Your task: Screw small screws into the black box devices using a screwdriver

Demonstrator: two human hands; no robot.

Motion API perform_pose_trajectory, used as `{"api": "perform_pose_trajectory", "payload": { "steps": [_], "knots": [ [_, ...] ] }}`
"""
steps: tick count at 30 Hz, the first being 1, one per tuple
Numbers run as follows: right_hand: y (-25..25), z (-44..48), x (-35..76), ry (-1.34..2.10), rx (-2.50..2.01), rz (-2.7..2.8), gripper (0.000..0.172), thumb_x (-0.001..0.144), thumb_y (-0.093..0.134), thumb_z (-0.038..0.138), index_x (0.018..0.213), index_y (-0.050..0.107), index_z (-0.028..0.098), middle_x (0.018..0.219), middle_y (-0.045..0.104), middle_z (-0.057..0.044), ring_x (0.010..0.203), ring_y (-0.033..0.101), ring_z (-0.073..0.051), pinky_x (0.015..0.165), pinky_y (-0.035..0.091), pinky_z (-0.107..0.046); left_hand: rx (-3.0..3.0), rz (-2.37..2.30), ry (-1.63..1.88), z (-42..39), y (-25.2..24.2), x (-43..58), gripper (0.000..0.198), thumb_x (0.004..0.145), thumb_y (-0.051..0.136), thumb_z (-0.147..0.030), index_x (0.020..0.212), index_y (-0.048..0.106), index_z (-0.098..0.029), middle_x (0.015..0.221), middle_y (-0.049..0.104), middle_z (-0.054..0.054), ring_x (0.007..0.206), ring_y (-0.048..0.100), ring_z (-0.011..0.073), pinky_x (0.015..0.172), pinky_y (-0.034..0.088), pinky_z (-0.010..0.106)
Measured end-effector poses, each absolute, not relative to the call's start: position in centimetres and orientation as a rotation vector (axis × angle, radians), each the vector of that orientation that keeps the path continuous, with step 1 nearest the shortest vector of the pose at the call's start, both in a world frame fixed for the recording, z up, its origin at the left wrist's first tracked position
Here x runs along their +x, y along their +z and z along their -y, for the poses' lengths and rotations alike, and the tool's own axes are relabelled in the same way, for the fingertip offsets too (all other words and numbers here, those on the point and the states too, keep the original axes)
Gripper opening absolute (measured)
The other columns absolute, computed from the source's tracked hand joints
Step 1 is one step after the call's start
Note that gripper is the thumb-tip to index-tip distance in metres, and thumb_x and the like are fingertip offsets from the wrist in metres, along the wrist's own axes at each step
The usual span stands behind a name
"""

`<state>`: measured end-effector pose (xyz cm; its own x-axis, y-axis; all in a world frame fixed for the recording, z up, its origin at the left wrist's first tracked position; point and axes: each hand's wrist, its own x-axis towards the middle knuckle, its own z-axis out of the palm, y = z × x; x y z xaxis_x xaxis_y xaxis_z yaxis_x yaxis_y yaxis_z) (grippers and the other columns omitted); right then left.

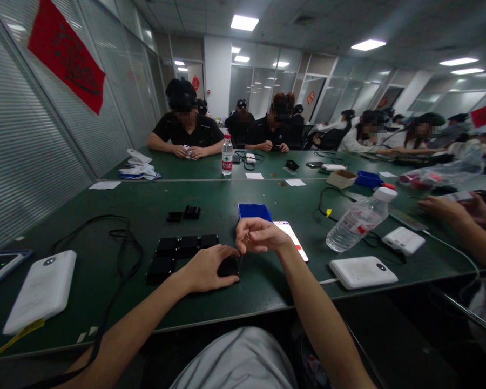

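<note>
My left hand (213, 267) curls around a small black box (229, 267) on the green table, thumb along its near side and fingers over the far side. Just right of it my right hand (259, 235) is raised, its fingers pinched around a tiny brass-coloured piece (247, 237) too small to name. Left of my left hand several similar black boxes (187, 246) stand in a close group. A blue tray (254, 211) lies behind my right hand, partly covered by it. Beside the tray a phone with a lit screen (292, 237) is half hidden by my wrist.
White power banks (42, 292) (363, 272) lie at both sides, with a black cable (125, 237) on the left. A water bottle (360, 220) leans at the right. Black open parts (191, 212) lie farther back. Other people sit across the table; a neighbour's hands (449, 212) are at right.
</note>
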<state>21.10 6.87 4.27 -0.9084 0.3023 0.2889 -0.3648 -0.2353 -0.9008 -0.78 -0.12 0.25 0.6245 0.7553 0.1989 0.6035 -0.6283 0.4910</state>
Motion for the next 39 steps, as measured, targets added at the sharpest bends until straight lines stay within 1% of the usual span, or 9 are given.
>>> {"api": "perform_pose_trajectory", "payload": {
  "steps": [7, 11, 14, 18, 21, 24, 27, 34, 39],
  "knots": [
    [4.12, -6.81, 20.58, 2.234, 0.071, 1.57, 0.024, 0.094, 0.07, 0.035, 0.097, 0.062, 0.013, 0.08, 0.071, -0.004, 0.04, 0.038, -0.002, 0.037, 0.023, -0.015, 2.471, -1.076, 0.544, 0.08, 0.17, -0.8, 0.049, 0.084, 0.077, -0.04, 0.127, 0.062, -0.022, 0.126, 0.07, 0.007, 0.112, 0.069, 0.0284, 0.1, 0.054, 0.04],
    [4.16, -6.6, 20.52, 2.131, 0.017, 1.618, 0.039, 0.096, 0.066, 0.052, 0.093, 0.059, 0.013, 0.07, 0.062, -0.001, 0.049, 0.042, -0.006, 0.039, 0.022, -0.014, 2.482, -1.074, 0.546, 0.03, 0.05, -0.84, 0.047, 0.084, 0.077, -0.041, 0.125, 0.063, -0.023, 0.125, 0.07, 0.007, 0.114, 0.068, 0.0284, 0.102, 0.053, 0.04],
    [4.14, -6.51, 20.66, 2.08, 0.01, 1.676, 0.04, 0.094, 0.068, 0.054, 0.096, 0.055, 0.016, 0.066, 0.058, 0.002, 0.051, 0.044, -0.008, 0.042, 0.024, -0.015, 2.482, -1.059, 0.564, 0.02, -0.09, -0.89, 0.045, 0.085, 0.077, -0.04, 0.125, 0.063, -0.023, 0.125, 0.071, 0.006, 0.114, 0.068, 0.0275, 0.103, 0.052, 0.04],
    [4.29, -6.53, 20.85, 2.109, 0.005, 1.684, 0.038, 0.094, 0.069, 0.052, 0.092, 0.049, 0.019, 0.069, 0.061, 0.001, 0.048, 0.041, -0.006, 0.041, 0.023, -0.015, 2.481, -1.047, 0.574, 0.01, -0.18, -0.91, 0.046, 0.085, 0.077, -0.04, 0.125, 0.063, -0.023, 0.126, 0.07, 0.006, 0.115, 0.068, 0.0273, 0.103, 0.052, 0.039],
    [4.55, -6.54, 20.89, 2.122, -0.012, 1.682, 0.04, 0.094, 0.069, 0.052, 0.088, 0.052, 0.016, 0.079, 0.062, -0.002, 0.048, 0.037, -0.004, 0.039, 0.021, -0.015, 2.485, -1.049, 0.567, 0.03, -0.1, -0.87, 0.046, 0.085, 0.077, -0.039, 0.125, 0.063, -0.023, 0.126, 0.07, 0.006, 0.114, 0.068, 0.0271, 0.103, 0.053, 0.039],
    [4.61, -6.52, 20.8, 2.061, -0.038, 1.696, 0.043, 0.092, 0.071, 0.052, 0.082, 0.057, 0.013, 0.084, 0.056, -0.002, 0.049, 0.035, -0.003, 0.039, 0.024, -0.015, 2.489, -1.061, 0.555, 0.08, 0.05, -0.81, 0.045, 0.084, 0.077, -0.04, 0.124, 0.063, -0.024, 0.124, 0.071, 0.006, 0.112, 0.069, 0.027, 0.102, 0.053, 0.039],
    [4.45, -6.55, 20.69, 2.04, -0.056, 1.69, 0.044, 0.092, 0.071, 0.053, 0.081, 0.059, 0.012, 0.078, 0.052, 0.001, 0.047, 0.034, -0.002, 0.038, 0.023, -0.016, 2.486, -1.068, 0.548, 0.12, 0.16, -0.76, 0.046, 0.084, 0.077, -0.04, 0.125, 0.063, -0.023, 0.123, 0.071, 0.006, 0.112, 0.069, 0.0276, 0.101, 0.054, 0.039],
    [4.39, -6.46, 20.83, 2.129, 0.008, 1.664, 0.033, 0.097, 0.067, 0.047, 0.097, 0.055, 0.016, 0.075, 0.068, -0.001, 0.04, 0.03, -0.002, 0.037, 0.019, -0.015, 2.482, -1.071, 0.543, 0.07, 0.0, -0.81, 0.046, 0.085, 0.075, -0.042, 0.125, 0.063, -0.024, 0.126, 0.071, 0.006, 0.113, 0.069, 0.0275, 0.102, 0.053, 0.039],
    [4.31, -6.32, 20.76, 2.124, -0.019, 1.706, 0.037, 0.098, 0.062, 0.053, 0.092, 0.051, 0.018, 0.068, 0.064, 0.002, 0.041, 0.032, -0.004, 0.039, 0.019, -0.016, 2.476, -1.07, 0.531, 0.05, 0.01, -0.77, 0.046, 0.086, 0.075, -0.042, 0.126, 0.063, -0.023, 0.126, 0.071, 0.006, 0.115, 0.068, 0.0279, 0.103, 0.053, 0.04]
  ]
}}
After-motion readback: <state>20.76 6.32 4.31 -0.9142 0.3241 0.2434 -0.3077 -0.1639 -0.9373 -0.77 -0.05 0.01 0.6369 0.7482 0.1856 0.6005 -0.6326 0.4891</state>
